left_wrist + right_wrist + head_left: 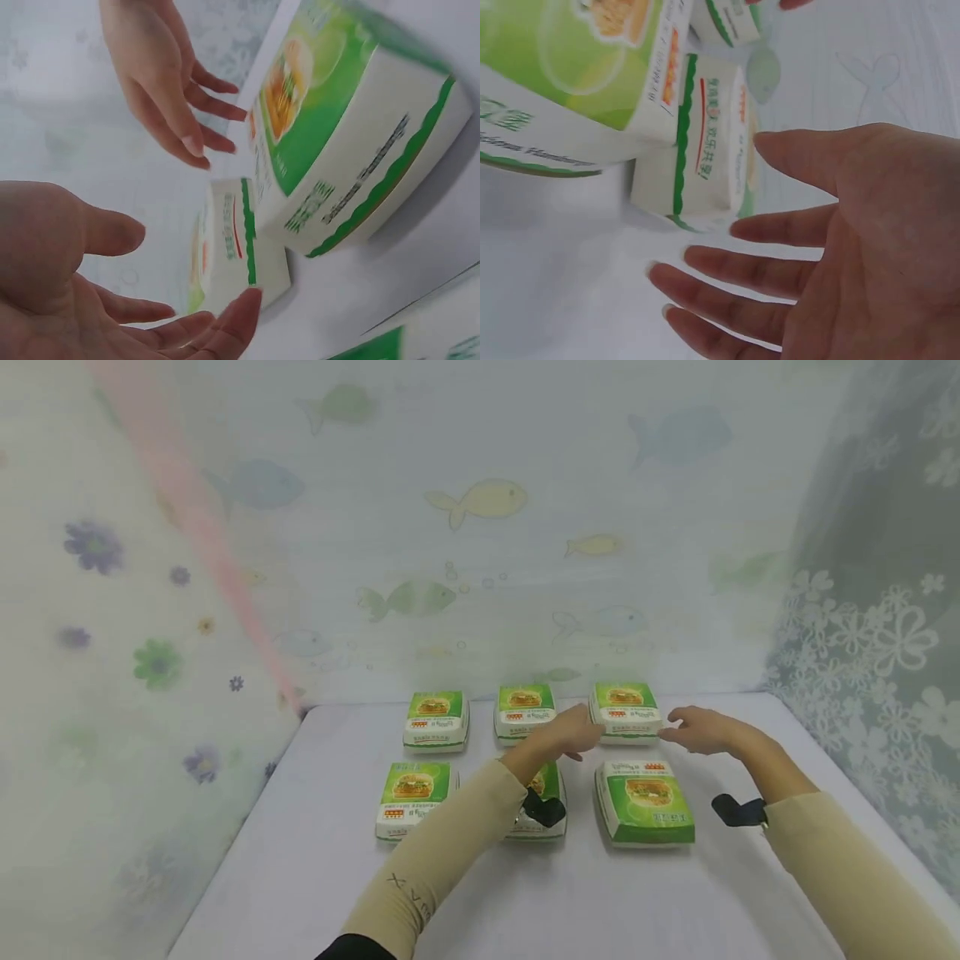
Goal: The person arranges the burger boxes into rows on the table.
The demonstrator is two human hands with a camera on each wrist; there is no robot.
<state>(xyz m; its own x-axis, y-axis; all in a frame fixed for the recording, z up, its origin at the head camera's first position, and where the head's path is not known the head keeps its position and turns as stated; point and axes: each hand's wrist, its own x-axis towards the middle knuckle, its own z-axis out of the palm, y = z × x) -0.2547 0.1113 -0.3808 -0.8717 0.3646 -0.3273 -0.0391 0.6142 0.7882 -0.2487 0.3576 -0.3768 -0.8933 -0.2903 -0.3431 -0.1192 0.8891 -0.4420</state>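
Observation:
A burger box (626, 713), white and green with a printed burger, stands at the back right of the table between my two hands. On its left side is my left hand (570, 731), fingers extended and palm turned inward. My right hand (701, 731) is at the box's right side, its fingers spread in the right wrist view and the fingertips near the box wall (712, 142). Neither hand grips anything. In front of that box lies another burger box (649, 803), its print facing the opposite way.
Further left in the back row stand a burger box (525, 714) and another box (436, 722). In the front row are a left box (415, 800) and a middle box (551, 785), partly covered by my left arm. Patterned curtains (480, 568) hang behind the white table (315, 860).

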